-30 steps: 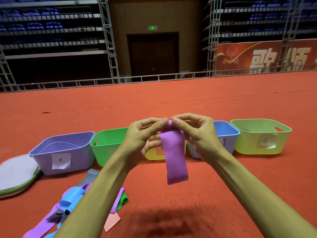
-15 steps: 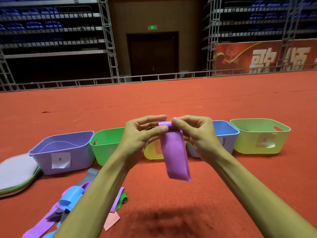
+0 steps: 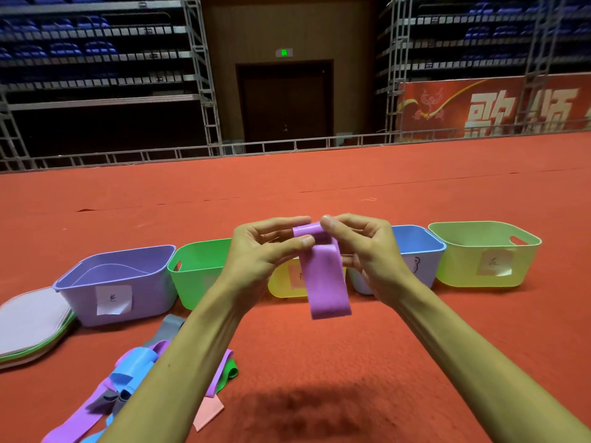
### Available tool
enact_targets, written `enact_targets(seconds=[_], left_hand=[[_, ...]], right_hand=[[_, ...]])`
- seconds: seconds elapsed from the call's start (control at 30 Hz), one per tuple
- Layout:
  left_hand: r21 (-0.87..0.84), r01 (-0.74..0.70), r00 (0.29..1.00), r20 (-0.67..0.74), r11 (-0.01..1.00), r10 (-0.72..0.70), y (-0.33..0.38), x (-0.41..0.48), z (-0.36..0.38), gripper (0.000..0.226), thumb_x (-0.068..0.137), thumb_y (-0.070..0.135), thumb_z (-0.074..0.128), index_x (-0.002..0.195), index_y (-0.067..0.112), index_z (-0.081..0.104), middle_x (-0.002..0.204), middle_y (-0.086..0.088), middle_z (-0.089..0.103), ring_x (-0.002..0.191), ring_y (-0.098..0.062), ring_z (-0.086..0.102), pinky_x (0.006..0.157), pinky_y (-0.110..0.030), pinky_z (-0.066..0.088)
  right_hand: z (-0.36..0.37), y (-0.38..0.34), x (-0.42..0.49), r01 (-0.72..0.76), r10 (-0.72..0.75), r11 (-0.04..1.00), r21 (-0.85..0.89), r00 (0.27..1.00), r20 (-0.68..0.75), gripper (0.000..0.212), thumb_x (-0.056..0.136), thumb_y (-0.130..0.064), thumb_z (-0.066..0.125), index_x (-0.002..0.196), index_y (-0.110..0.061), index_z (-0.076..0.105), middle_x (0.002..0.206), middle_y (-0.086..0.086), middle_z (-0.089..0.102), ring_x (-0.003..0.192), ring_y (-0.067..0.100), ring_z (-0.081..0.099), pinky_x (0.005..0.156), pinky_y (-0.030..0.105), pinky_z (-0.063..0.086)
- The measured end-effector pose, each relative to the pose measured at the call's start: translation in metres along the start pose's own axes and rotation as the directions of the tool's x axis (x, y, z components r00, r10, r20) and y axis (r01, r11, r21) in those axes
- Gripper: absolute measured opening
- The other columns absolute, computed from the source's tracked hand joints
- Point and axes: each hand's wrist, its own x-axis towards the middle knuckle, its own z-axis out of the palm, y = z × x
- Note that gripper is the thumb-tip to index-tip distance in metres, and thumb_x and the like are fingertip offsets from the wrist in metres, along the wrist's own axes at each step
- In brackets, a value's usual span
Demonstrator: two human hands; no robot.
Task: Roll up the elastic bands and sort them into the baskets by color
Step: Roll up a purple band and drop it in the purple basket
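I hold a purple elastic band (image 3: 327, 282) up in front of me, its top end curled into a small roll and its loose end hanging down. My left hand (image 3: 259, 254) pinches the roll from the left, and my right hand (image 3: 367, 251) pinches it from the right. Behind my hands a row of baskets stands on the red carpet: purple basket (image 3: 140, 282), green basket (image 3: 198, 273), yellow basket (image 3: 281, 286) mostly hidden, blue basket (image 3: 415, 247), lime basket (image 3: 486, 254). A pile of loose bands (image 3: 134, 372) in purple, blue, grey, green and pink lies at lower left.
A stack of flat round mats (image 3: 28, 324) lies left of the purple basket. Red carpet (image 3: 351, 362) spreads in front of the baskets and behind them, up to a metal railing and seating stands.
The roll at the band's top has grown and the hanging part has become shorter. Both hands have stayed in about the same place.
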Motion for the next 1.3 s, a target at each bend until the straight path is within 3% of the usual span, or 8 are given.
enact_targets(seconds=[0.23, 0.43, 0.6, 0.77, 0.9, 1.0, 1.2, 1.3], left_hand=[[-0.035, 0.071, 0.997, 0.036, 0.997, -0.07, -0.002, -0.002, 0.001, 0.045, 0.071, 0.006, 0.085, 0.114, 0.002, 0.072, 0.106, -0.015, 0.075, 0.098, -0.023, 0.073, 0.078, -0.028, 0.059], [-0.012, 0.067, 0.998, -0.004, 0.998, -0.067, -0.002, 0.0, 0.0, 0.032, 0.075, 0.02, 0.077, 0.101, 0.0, 0.077, 0.098, -0.014, 0.077, 0.087, -0.019, 0.074, 0.076, -0.027, 0.059], [0.019, 0.021, 0.999, -0.029, 1.0, -0.02, -0.003, 0.0, -0.004, 0.039, 0.068, 0.012, 0.081, 0.105, 0.001, 0.076, 0.103, -0.021, 0.077, 0.094, -0.027, 0.073, 0.082, -0.03, 0.059], [0.026, 0.016, 1.0, -0.007, 1.0, -0.016, -0.007, -0.003, -0.006, 0.039, 0.064, 0.001, 0.089, 0.101, 0.013, 0.081, 0.102, -0.02, 0.077, 0.096, -0.027, 0.073, 0.089, -0.035, 0.061], [-0.04, 0.082, 0.997, 0.016, 0.996, -0.082, -0.006, -0.005, -0.003, 0.048, 0.067, 0.014, 0.082, 0.115, 0.008, 0.075, 0.11, -0.016, 0.077, 0.102, -0.023, 0.074, 0.085, -0.03, 0.06], [-0.041, 0.117, 0.993, 0.019, 0.992, -0.116, -0.009, -0.006, 0.0, 0.043, 0.072, 0.031, 0.079, 0.106, 0.004, 0.078, 0.105, -0.014, 0.076, 0.094, -0.022, 0.072, 0.077, -0.029, 0.059], [-0.034, 0.092, 0.995, 0.028, 0.995, -0.091, -0.011, -0.005, -0.002, 0.04, 0.075, 0.019, 0.079, 0.108, -0.002, 0.076, 0.111, -0.022, 0.075, 0.099, -0.024, 0.073, 0.081, -0.03, 0.058], [-0.035, 0.064, 0.998, 0.023, 0.997, -0.063, -0.011, -0.005, -0.002, 0.04, 0.074, 0.008, 0.077, 0.113, -0.001, 0.073, 0.109, -0.021, 0.076, 0.098, -0.024, 0.073, 0.081, -0.028, 0.059]], right_hand=[[0.002, -0.003, -0.001, 0.093, -0.093, 0.995, 0.042, 0.996, -0.005, 0.03, 0.084, -0.02, 0.076, 0.103, 0.003, 0.076, 0.098, 0.02, 0.078, 0.086, 0.023, 0.072, 0.081, 0.04, 0.057], [0.001, -0.001, -0.004, 0.103, -0.103, 0.994, 0.02, 0.995, -0.003, 0.032, 0.081, -0.014, 0.078, 0.11, -0.001, 0.075, 0.098, 0.019, 0.078, 0.091, 0.027, 0.074, 0.084, 0.043, 0.06], [0.0, 0.001, -0.004, 0.009, -0.011, 0.999, 0.045, 0.999, 0.039, 0.041, 0.077, -0.027, 0.082, 0.113, -0.01, 0.075, 0.104, 0.017, 0.078, 0.097, 0.03, 0.075, 0.074, 0.039, 0.061], [0.003, 0.002, -0.002, -0.026, 0.026, 1.0, 0.001, 0.999, -0.02, 0.029, 0.079, -0.031, 0.079, 0.095, -0.007, 0.079, 0.094, 0.017, 0.078, 0.084, 0.025, 0.073, 0.077, 0.047, 0.058], [0.002, 0.003, -0.004, 0.008, -0.007, 0.998, 0.06, 1.0, -0.015, 0.032, 0.078, -0.025, 0.081, 0.104, -0.006, 0.078, 0.096, 0.022, 0.077, 0.09, 0.031, 0.073, 0.087, 0.054, 0.057], [0.003, 0.004, -0.004, 0.043, -0.044, 0.995, 0.085, 0.999, 0.014, 0.036, 0.077, -0.022, 0.084, 0.108, -0.004, 0.077, 0.098, 0.026, 0.076, 0.098, 0.044, 0.073, 0.094, 0.061, 0.055], [0.001, 0.003, -0.007, 0.018, -0.018, 1.0, 0.007, 1.0, 0.012, 0.029, 0.079, -0.023, 0.083, 0.105, -0.012, 0.077, 0.099, 0.017, 0.078, 0.089, 0.027, 0.074, 0.073, 0.039, 0.059], [0.002, 0.003, -0.005, -0.066, 0.066, 0.998, 0.009, 0.998, 0.011, 0.028, 0.079, -0.032, 0.083, 0.096, -0.011, 0.078, 0.093, 0.013, 0.078, 0.082, 0.027, 0.073, 0.075, 0.043, 0.058]])
